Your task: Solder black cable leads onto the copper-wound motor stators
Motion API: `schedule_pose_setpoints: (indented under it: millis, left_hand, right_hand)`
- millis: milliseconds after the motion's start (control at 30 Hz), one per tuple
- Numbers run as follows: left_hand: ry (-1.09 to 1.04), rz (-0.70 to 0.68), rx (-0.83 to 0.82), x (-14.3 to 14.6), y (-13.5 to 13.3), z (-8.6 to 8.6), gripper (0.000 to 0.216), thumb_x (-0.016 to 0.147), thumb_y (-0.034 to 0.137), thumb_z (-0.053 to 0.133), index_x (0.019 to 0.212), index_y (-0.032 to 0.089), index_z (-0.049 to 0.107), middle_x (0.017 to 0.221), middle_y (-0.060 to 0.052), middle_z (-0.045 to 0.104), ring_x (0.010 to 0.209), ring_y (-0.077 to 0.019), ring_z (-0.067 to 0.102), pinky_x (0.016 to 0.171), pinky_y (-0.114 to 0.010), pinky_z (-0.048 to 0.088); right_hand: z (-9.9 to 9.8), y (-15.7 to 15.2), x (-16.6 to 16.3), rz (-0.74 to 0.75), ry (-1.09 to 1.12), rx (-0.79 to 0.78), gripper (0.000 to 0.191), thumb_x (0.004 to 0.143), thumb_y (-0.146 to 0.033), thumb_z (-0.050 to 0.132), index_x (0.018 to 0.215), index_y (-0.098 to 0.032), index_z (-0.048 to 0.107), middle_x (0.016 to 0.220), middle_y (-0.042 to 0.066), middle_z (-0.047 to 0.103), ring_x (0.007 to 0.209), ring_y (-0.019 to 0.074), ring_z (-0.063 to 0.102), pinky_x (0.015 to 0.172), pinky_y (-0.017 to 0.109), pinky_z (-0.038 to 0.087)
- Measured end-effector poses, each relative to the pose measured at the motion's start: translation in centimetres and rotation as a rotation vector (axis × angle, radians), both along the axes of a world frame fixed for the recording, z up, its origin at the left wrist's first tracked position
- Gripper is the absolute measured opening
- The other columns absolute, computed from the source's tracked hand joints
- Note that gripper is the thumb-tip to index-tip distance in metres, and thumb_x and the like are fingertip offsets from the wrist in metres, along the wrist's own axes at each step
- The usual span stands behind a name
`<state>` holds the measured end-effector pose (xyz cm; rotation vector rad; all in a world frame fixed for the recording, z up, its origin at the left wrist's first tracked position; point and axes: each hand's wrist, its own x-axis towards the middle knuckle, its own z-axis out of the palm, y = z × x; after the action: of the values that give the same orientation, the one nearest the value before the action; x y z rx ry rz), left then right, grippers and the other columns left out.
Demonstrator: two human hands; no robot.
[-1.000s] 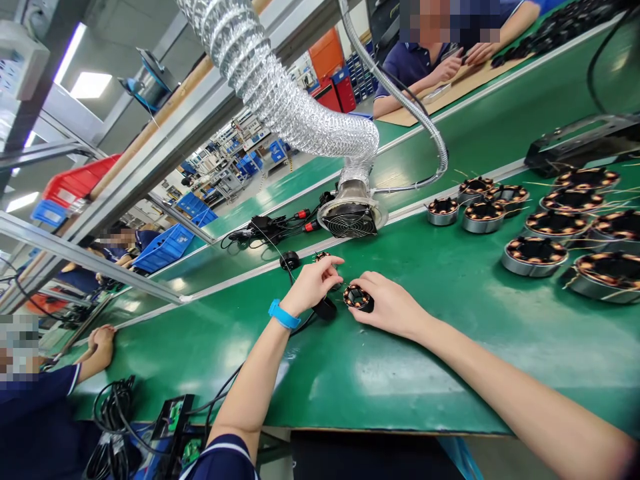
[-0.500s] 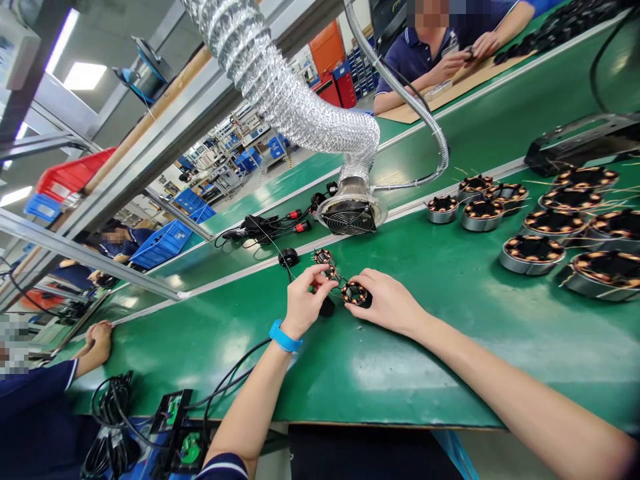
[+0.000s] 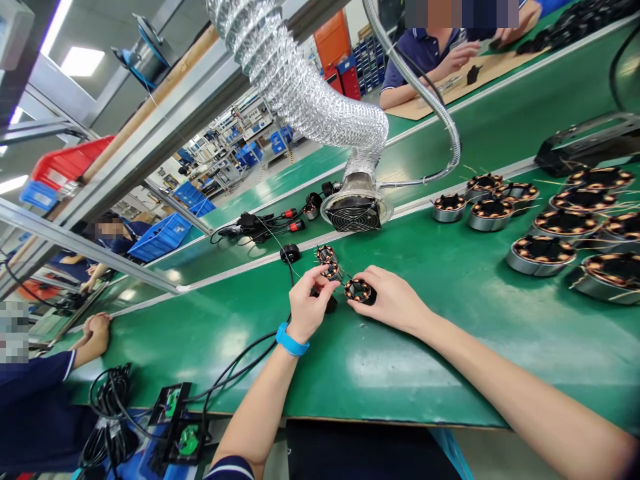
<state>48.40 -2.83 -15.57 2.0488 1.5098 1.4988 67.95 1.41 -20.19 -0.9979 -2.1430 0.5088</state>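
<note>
My right hand [image 3: 387, 300] grips a ring-shaped motor stator [image 3: 356, 291] with copper windings, thumb and fingers around its right side, on or just above the green bench. Just left of it, my left hand [image 3: 311, 303] is closed in a pinch. A thin silvery wire [image 3: 280, 247] runs down from the upper left into these fingers. Two small copper-wound stators stand by the left fingertips, a farther one [image 3: 326, 253] and a nearer one [image 3: 331, 269]. A dark part [image 3: 331, 304] is half hidden behind my left hand. A round black piece [image 3: 289, 253] on a cable lies to the left.
A fume extractor [image 3: 354, 212] on a silver duct hangs beyond my hands. Larger stators [image 3: 541, 255] stand at the right. Black cables with red plugs [image 3: 296, 227] lie beyond the rail. Circuit boards [image 3: 189, 440] sit at lower left. Co-workers are at left and across the bench.
My hands and the stator keep nearly the same pose; the view has shifted slightly. Across the bench, a co-worker's hand has moved, and a black part now stands on the cardboard.
</note>
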Motion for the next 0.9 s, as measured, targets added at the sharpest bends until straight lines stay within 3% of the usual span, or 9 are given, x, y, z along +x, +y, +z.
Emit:
schedule_pose_setpoints:
  millis: [467,667,900]
  left_hand:
    - [0.300,-0.045,0.116,-0.13,0.28,-1.07,0.024,0.096,0.033,0.068,0.116,0.020,0.070,0.074,-0.001,0.068,0.065,-0.0130,0.060,0.065,-0.027,0.052]
    - [0.112,0.086,0.120,-0.17,0.12,-0.58,0.027,0.094,0.034,0.071,0.117,0.020,0.069,0.076,0.001,0.069,0.066,-0.0120,0.062,0.068,-0.027,0.054]
    - [0.075,0.033,0.076,0.02,0.01,-0.80,0.027,0.093,0.034,0.072,0.116,0.020,0.069,0.076,0.001,0.069,0.066,-0.0111,0.061,0.067,-0.026,0.054]
  right_hand:
    - [0.07,0.07,-0.04,0.005,0.003,-0.001,0.026,0.084,-0.036,0.073,0.103,-0.021,0.066,0.097,0.006,0.065,0.091,0.0255,0.065,0.080,0.038,0.052]
    - [-0.02,0.02,0.02,-0.001,-0.013,0.002,0.028,0.083,-0.037,0.075,0.104,-0.020,0.066,0.097,0.006,0.065,0.091,0.0256,0.064,0.081,0.039,0.052]
    - [0.00,0.00,0.02,0.002,-0.008,0.005,0.028,0.085,-0.037,0.074,0.105,-0.020,0.065,0.098,0.006,0.065,0.091,0.0255,0.065,0.081,0.038,0.051]
